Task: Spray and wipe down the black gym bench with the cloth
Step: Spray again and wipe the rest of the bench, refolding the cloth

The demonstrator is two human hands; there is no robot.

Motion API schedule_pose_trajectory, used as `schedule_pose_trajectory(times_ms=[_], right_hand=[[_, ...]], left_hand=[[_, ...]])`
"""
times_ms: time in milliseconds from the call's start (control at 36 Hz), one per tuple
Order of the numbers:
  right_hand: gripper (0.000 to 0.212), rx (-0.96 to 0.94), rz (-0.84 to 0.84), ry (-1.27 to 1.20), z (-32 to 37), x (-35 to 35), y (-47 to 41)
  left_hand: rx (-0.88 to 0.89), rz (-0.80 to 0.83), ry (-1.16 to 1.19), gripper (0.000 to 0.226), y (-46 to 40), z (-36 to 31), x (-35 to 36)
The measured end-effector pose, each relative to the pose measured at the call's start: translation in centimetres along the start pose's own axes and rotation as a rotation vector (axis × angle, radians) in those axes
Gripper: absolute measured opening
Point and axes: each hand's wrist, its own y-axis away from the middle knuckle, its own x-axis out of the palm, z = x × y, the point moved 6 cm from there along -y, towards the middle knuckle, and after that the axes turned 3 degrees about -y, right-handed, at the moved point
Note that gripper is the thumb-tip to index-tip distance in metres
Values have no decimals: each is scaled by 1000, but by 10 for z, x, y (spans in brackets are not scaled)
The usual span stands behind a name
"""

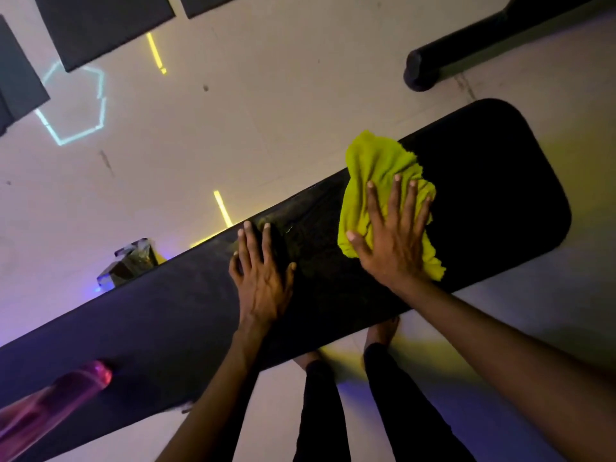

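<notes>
Wiping step: the right hand, fingers splayed flat, is pressing the yellow-green cloth on the black gym bench. The left hand, open, is bracing the pad. What may be the pink spray bottle is lying left. Next, the unwiped far end.

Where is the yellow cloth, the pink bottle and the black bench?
cloth point(373, 161), head view, on its bunched upper part.
bottle point(63, 395), head view, on its pink body.
bench point(493, 181), head view, on the bare pad beyond the cloth.
</notes>
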Motion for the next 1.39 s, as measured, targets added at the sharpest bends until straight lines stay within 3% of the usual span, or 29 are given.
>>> schedule_pose_trajectory(times_ms=[139, 250, 500, 694, 806, 1028, 1250, 1389], right_hand=[[90, -377, 27, 16, 61, 11, 0], [85, -502, 43, 66, 59, 4, -37], [78, -172, -6, 2, 30, 10, 21], [83, -99, 58, 4, 55, 26, 89], [85, -141, 36, -9, 70, 20, 60], [76, -415, 87, -60, 67, 16, 30], [80, -217, 114, -79, -11, 8, 104], [78, 65, 111, -48, -74, -3, 130]], left_hand=[[10, -5, -19, 85, 3, 4, -1], [28, -7, -30, 86, 2, 9, 0], [39, 7, -70, 83, 9, 18, 0], [51, 42, -57, 81, 19, 21, 2], [49, 13, -22, 77, 19, 17, 2], [14, 19, -15, 77, 19, 7, 7], [33, 84, -3, 77, 35, -17, 6], [51, 114, 13, 77, 46, -30, 15]])
